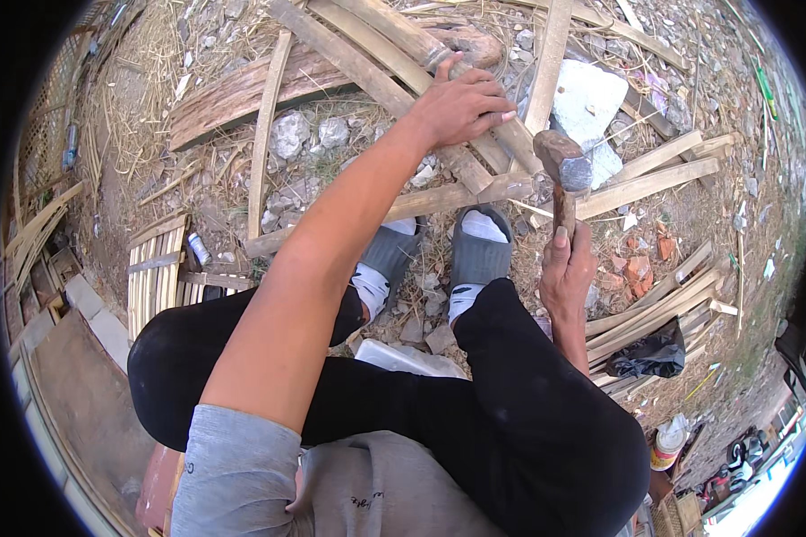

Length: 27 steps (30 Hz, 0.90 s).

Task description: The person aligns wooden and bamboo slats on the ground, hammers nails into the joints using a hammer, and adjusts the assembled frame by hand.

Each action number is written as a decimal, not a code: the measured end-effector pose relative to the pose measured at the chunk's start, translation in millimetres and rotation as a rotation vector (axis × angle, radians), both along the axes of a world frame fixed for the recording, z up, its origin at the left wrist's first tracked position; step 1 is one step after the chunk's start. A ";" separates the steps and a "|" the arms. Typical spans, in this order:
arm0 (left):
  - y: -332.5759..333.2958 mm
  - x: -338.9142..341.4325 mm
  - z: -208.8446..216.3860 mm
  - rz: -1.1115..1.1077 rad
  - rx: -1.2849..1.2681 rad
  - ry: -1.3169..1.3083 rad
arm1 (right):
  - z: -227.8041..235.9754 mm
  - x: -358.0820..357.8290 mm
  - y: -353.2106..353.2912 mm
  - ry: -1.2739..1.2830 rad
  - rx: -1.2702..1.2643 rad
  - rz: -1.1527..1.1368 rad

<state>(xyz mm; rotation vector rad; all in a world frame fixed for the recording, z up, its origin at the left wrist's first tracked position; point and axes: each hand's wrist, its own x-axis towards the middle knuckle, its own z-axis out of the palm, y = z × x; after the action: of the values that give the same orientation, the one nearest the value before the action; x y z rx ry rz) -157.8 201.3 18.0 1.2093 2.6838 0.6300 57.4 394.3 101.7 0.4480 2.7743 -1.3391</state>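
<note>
My left hand point(461, 106) reaches out ahead of my feet, its fingers wrapped over a split bamboo length point(521, 148). That piece slants from the far side toward the hammer, across other strips. In my right hand point(569, 273) a short-handled hammer point(564, 210) stands upright, the thumb lying along its wooden handle. Its heavy, worn metal head is just to the right of the bamboo's near end; whether they touch I cannot tell. Beneath the near end, a crosswise wooden strip point(421, 204) lies in front of my grey sandals point(480, 246).
A thick weathered log point(242, 98) lies at the far left, with stones point(289, 134) near it. Beyond the hammer is a pale white block point(589, 98). Several strips point(654, 313) and a black plastic bag point(649, 349) are at right, near broken red brick point(638, 273).
</note>
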 end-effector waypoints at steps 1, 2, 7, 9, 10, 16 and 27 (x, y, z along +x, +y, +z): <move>-3.5 -2.8 2.1 0.007 -0.004 0.006 | 8.6 -4.7 -1.3 0.006 -0.004 0.007; -1.2 -0.8 3.0 0.007 -0.007 0.006 | 20.4 -4.9 0.5 0.080 -0.068 -0.033; 9.4 -0.5 6.7 -0.010 0.026 -0.004 | 7.6 4.6 8.1 0.259 -0.306 -0.036; 10.6 0.8 4.0 -0.002 0.005 0.033 | -31.7 12.7 14.3 0.058 0.057 0.032; 8.4 1.5 1.1 0.001 -0.001 0.034 | -37.8 4.2 10.7 0.028 0.080 0.067; -2.1 2.1 1.4 0.014 -0.034 0.049 | 23.5 -14.3 -12.9 0.142 -0.194 -0.054; 1.1 9.0 -2.5 0.014 -0.006 0.032 | -12.9 -0.5 6.1 -0.003 0.018 0.015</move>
<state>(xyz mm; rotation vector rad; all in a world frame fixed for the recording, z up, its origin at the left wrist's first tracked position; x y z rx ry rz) -148.8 202.3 15.5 1.2096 2.7207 0.6095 56.9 400.3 88.8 0.4294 2.7834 -1.3107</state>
